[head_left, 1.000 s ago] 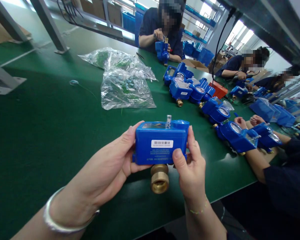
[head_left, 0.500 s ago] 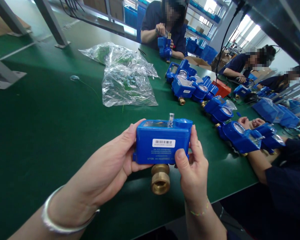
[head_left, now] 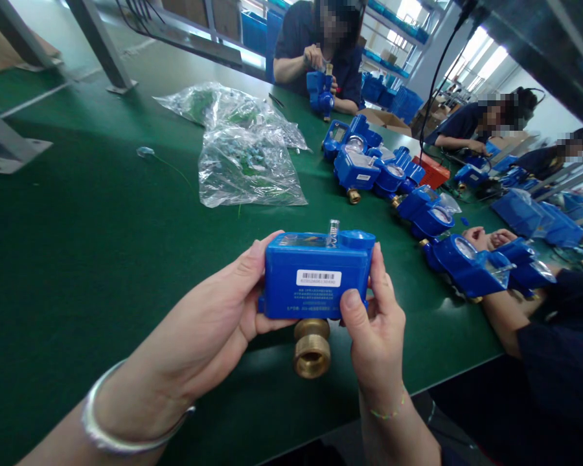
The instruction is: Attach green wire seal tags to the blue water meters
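Observation:
Between my two hands is a blue water meter [head_left: 315, 259], its flat side with a white barcode label [head_left: 319, 278] turned toward me. A threaded brass pipe end [head_left: 311, 349] sticks out below the housing, and a small clear tube stands up from its top. My left hand [head_left: 238, 291] is closed on the left end, thumb along the upper edge and fingers behind and beneath. My right hand [head_left: 376, 317] grips the right end, with the thumb on the labelled face and the fingers round the side.
Clear plastic bags [head_left: 250, 155] of small parts lie beyond the meter on the green table [head_left: 102, 246]. Several more blue meters [head_left: 357, 169] line the right side, near an orange box [head_left: 432, 172]. Co-workers sit opposite and at right; one co-worker's hands [head_left: 488, 238] are close by. Metal legs [head_left: 100, 45] stand at left.

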`<move>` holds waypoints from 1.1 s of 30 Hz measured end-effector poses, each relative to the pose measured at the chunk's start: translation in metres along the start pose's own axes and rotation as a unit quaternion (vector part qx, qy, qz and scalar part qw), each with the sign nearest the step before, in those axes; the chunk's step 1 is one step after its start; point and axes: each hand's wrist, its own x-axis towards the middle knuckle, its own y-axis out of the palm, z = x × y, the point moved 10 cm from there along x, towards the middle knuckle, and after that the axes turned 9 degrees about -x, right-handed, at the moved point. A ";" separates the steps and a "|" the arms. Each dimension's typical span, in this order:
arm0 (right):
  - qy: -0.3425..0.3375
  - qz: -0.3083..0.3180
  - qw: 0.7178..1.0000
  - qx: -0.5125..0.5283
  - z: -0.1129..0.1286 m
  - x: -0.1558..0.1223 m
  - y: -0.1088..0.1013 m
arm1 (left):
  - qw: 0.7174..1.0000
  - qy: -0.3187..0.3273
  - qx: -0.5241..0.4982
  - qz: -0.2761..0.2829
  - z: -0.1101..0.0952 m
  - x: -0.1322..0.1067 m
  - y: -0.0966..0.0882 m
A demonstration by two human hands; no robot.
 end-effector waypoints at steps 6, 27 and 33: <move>0.001 -0.003 1.000 0.005 -0.001 0.000 -0.001 | 1.000 -0.008 0.005 -0.017 0.003 0.001 -0.004; -0.008 -0.007 1.000 -0.004 0.000 -0.002 -0.001 | 0.999 -0.006 0.024 -0.027 0.000 -0.001 0.000; -0.019 0.019 0.999 0.020 -0.006 -0.019 0.004 | 0.998 -0.005 0.032 -0.050 0.004 -0.005 -0.016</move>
